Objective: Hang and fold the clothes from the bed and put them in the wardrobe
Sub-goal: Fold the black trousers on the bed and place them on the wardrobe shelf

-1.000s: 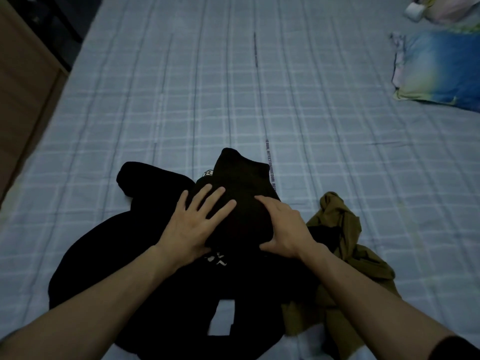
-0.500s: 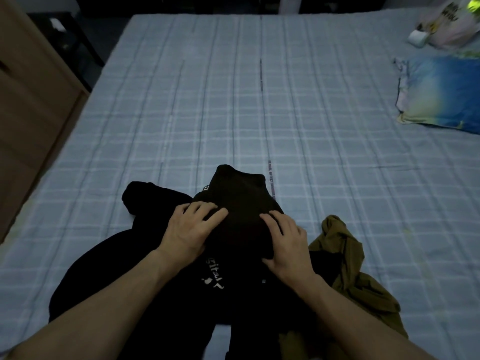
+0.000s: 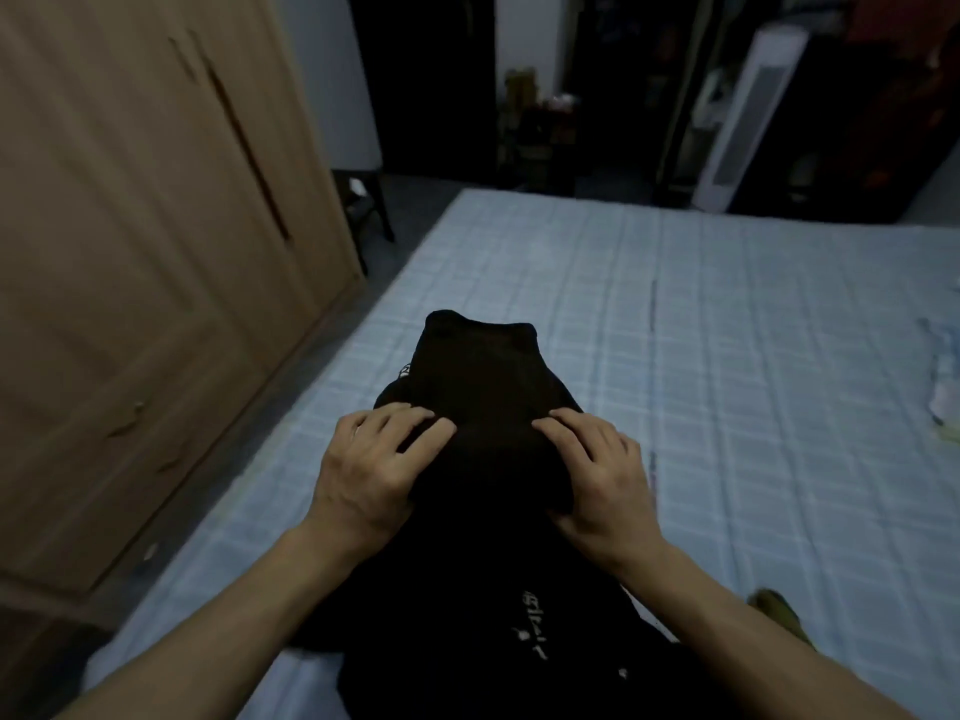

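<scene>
A folded black garment (image 3: 480, 387) is lifted above the bed (image 3: 727, 356). My left hand (image 3: 374, 470) grips its left side with the fingers curled over the top. My right hand (image 3: 597, 470) grips its right side the same way. More black clothing (image 3: 519, 641) with white lettering hangs or lies below my forearms. A corner of an olive garment (image 3: 776, 605) shows at the lower right. The wooden wardrobe (image 3: 130, 252) stands along the left, its doors closed.
A narrow strip of floor (image 3: 270, 407) runs between the bed and the wardrobe. Beyond the bed's far edge stand a white tower fan (image 3: 748, 122) and dark furniture (image 3: 545, 122). A pale item (image 3: 943, 387) lies at the bed's right edge.
My hands went from pressing the black garment flat to curling round its sides and lifting it. The view swung up and left, bringing the wardrobe into sight.
</scene>
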{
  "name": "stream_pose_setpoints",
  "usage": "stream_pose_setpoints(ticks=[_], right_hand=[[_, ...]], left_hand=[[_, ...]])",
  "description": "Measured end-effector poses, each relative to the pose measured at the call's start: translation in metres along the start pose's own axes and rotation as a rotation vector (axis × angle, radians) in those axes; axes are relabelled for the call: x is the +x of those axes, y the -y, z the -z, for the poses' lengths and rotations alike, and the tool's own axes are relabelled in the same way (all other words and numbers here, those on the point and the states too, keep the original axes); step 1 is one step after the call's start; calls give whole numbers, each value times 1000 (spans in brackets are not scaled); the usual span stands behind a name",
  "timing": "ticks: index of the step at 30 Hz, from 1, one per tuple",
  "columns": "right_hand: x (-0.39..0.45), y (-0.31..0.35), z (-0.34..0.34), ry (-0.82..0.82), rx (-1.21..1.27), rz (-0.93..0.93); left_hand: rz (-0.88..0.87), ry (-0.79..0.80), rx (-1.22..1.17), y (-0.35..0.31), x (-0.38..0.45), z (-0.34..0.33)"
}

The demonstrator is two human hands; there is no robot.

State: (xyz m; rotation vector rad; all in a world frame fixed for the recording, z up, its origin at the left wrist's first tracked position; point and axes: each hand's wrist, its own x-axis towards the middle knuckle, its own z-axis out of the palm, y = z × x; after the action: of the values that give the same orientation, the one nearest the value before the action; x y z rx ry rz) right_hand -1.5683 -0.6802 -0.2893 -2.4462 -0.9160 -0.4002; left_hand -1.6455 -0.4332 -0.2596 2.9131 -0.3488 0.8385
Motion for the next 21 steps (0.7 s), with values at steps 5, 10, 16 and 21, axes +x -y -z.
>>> stream_pose_setpoints(ticks=[5,10,16,21], right_hand=[[62,105,15,-55,41,218],[96,235,22,-69,95,453],[95,401,21,-47,141,689],[71,513,6,2,181,864]], left_hand=[[90,-147,193,54,-39,110],[230,-184,340,90,-111,230],[418,-226,519,112,-233,358],[577,-252,627,107,-332,422]])
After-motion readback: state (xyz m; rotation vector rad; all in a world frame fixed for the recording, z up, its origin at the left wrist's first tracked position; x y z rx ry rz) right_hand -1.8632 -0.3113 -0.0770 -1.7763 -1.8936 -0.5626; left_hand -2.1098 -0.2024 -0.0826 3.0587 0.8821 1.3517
